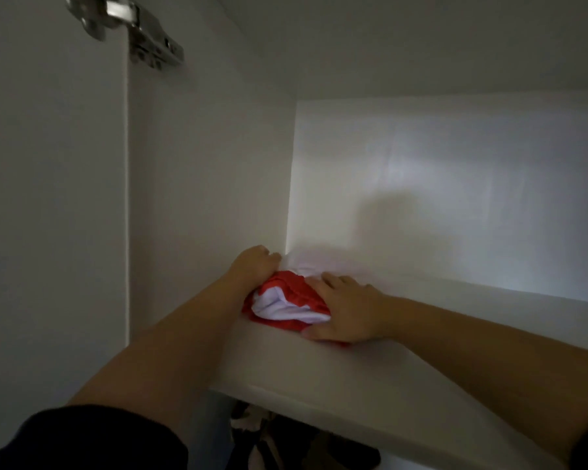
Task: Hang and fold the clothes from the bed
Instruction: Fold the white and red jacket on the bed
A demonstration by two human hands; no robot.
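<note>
A folded red and white garment [287, 301] lies on the white wardrobe shelf [370, 374], near the left back corner. My left hand [253, 264] is at its left far side with fingers curled down around the cloth. My right hand [348, 308] lies on the garment's right side, fingers spread over the top and thumb along its front edge. A white cloth [302, 261] lies just behind the garment against the back wall.
The wardrobe's left side wall [197, 198] stands close to my left hand. A metal hinge [143, 32] sits at top left on the open door. Below the shelf hang dark and patterned clothes [286, 439]. The shelf stretches on to the right.
</note>
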